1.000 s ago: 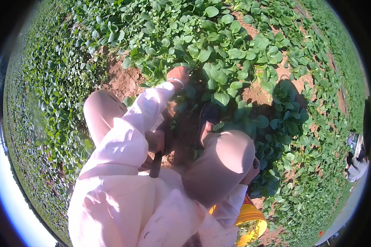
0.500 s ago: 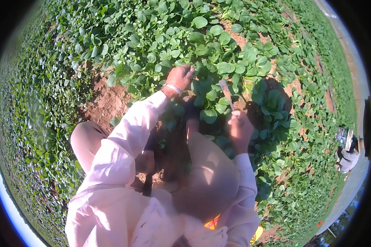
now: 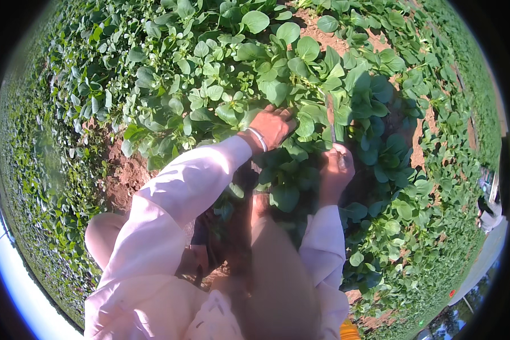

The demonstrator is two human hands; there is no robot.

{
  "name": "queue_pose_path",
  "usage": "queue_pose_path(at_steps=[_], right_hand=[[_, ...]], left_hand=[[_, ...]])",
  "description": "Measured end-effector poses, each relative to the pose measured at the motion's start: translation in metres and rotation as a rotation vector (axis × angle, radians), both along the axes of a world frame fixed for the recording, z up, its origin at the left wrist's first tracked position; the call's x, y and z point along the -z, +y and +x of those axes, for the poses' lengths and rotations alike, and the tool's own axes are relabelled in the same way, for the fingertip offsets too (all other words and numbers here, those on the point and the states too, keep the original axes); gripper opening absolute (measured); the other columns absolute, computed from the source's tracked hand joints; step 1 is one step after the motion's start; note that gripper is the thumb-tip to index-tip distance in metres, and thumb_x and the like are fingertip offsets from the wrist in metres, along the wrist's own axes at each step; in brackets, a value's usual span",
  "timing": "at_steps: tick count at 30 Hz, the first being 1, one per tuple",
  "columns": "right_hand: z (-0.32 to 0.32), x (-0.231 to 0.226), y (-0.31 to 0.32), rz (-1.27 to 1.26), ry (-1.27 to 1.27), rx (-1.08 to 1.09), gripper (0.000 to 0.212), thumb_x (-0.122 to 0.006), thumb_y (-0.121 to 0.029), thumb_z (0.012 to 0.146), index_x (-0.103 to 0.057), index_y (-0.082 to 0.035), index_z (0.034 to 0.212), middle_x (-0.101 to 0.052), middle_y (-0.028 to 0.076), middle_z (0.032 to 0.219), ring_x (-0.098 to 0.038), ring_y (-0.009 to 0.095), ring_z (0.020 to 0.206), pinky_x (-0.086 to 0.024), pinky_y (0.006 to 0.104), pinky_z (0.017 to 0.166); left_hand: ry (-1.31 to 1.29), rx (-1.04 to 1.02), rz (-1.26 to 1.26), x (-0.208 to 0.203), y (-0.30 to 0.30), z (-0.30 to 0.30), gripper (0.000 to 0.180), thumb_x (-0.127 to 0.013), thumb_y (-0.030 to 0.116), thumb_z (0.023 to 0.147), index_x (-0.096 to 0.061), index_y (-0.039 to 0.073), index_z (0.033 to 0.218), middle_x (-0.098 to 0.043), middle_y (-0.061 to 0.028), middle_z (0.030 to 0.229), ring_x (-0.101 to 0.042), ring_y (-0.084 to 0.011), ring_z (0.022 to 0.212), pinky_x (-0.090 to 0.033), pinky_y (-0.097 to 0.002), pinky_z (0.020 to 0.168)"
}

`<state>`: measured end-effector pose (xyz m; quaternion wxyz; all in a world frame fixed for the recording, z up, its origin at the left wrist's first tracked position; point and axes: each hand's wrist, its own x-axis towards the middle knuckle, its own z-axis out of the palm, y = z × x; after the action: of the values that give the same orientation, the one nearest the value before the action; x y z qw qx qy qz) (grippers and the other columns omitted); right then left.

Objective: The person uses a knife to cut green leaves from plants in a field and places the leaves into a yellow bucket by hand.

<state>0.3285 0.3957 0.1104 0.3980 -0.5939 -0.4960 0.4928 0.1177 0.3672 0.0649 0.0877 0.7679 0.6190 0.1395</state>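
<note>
My left hand (image 3: pixel 271 129), with a white band at the wrist, is closed in among the leaves of a leafy green plant (image 3: pixel 306 122). Its fingers curl at the plant's left side, and the fingertips are hidden in the foliage. In my right hand (image 3: pixel 338 165) is a knife (image 3: pixel 331 116), gripped by its lower end. The flat, brownish blade points away from me and lies close to the leaves at the plant's right side. Whether the blade touches a stem cannot be seen.
Dense leafy greens (image 3: pixel 181 73) spread all around, with patches of reddish soil (image 3: pixel 127 173) between them. My bent knee (image 3: pixel 277 255) is below my hands. Something yellow (image 3: pixel 348 330) lies at the lower edge. A person (image 3: pixel 489 215) is at the far right.
My left hand has moved right, deeper into the leaves and closer to the knife. The knife has shifted right and stands more upright, still in my right hand. The view has shifted slightly.
</note>
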Motion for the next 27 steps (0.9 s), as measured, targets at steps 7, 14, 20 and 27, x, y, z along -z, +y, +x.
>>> queue_pose_path(at_steps=[7, 14, 20, 27], right_hand=[[-0.006, -0.015, -0.049, -0.052, -0.081, -0.07, 0.01, -0.06, -0.004, 0.091, -0.063, -0.002, 0.1, -0.065, 0.005, 0.076, -0.055, 0.007, 0.057, -0.043, 0.0211, 0.052], [-0.022, -0.014, -0.063, 0.093, -0.214, -0.349, 0.017, -0.062, 0.003, 0.081, -0.063, -0.002, 0.097, -0.062, 0.015, 0.077, -0.063, 0.025, 0.063, -0.049, 0.0287, 0.062], [-0.003, -0.015, -0.061, -0.143, -0.032, -0.18, 0.012, -0.061, 0.002, 0.085, -0.063, -0.001, 0.097, -0.064, 0.008, 0.074, -0.062, 0.011, 0.067, -0.049, 0.0249, 0.061], [0.026, -0.01, -0.024, -0.349, 0.034, 0.137, 0.011, -0.055, 0.002, 0.09, -0.064, 0.0, 0.097, -0.06, 0.001, 0.069, -0.055, 0.007, 0.059, -0.044, 0.0217, 0.056]], left_hand=[[-0.337, 0.17, 0.202, -0.038, 0.055, 0.023, 0.022, -0.06, 0.019, 0.085, -0.061, 0.005, 0.102, -0.063, -0.0126, 0.114, -0.058, -0.0293, 0.107, -0.045, -0.0413, 0.09], [-0.66, -0.023, 0.007, -0.035, 0.081, 0.0, 0.021, -0.053, 0.023, 0.095, -0.057, 0.002, 0.095, -0.059, -0.0194, 0.078, -0.059, -0.041, 0.074, -0.048, -0.0461, 0.064], [-0.629, 0.049, -0.234, -0.006, 0.099, 0.01, 0.02, -0.053, 0.02, 0.095, -0.061, 0.004, 0.102, -0.065, -0.0173, 0.091, -0.06, -0.0408, 0.083, -0.05, -0.0423, 0.074], [-0.508, 0.013, -0.05, -0.007, 0.099, 0.0, 0.024, -0.051, 0.025, 0.097, -0.063, 0.004, 0.102, -0.065, -0.0183, 0.092, -0.062, -0.0394, 0.082, -0.052, -0.0432, 0.07]])
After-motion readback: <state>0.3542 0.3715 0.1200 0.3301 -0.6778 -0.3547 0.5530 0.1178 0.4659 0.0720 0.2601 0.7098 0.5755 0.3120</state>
